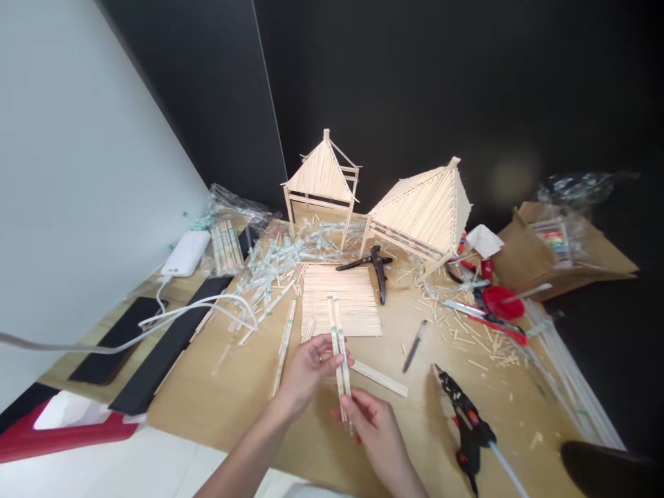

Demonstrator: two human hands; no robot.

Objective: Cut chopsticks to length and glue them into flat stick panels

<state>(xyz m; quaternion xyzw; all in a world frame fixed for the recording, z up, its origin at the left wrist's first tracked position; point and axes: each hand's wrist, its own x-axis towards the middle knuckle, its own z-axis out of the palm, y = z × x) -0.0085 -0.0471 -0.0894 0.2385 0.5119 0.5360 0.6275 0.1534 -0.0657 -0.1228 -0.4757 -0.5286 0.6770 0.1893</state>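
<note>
Wrapped wooden chopsticks [333,319], with small green marks on their clear sleeves, stand nearly upright between my hands. My left hand [307,368] pinches them around the middle. Closed on their lower end are the fingers of my right hand [371,422]. Behind them lies a flat panel [357,294] of thin sticks laid side by side. A short strip of joined sticks [381,379] rests just beyond my right hand. Another wrapped chopstick pair [284,346] lies left of my left hand.
Two stick-built model pavilions [320,173] [420,207] stand at the back. Black pliers [380,266], a pen [415,347] and a hot glue gun [464,422] lie on the right. Torn wrappers [274,266] cover the left back. A white cable [197,304] hangs at left.
</note>
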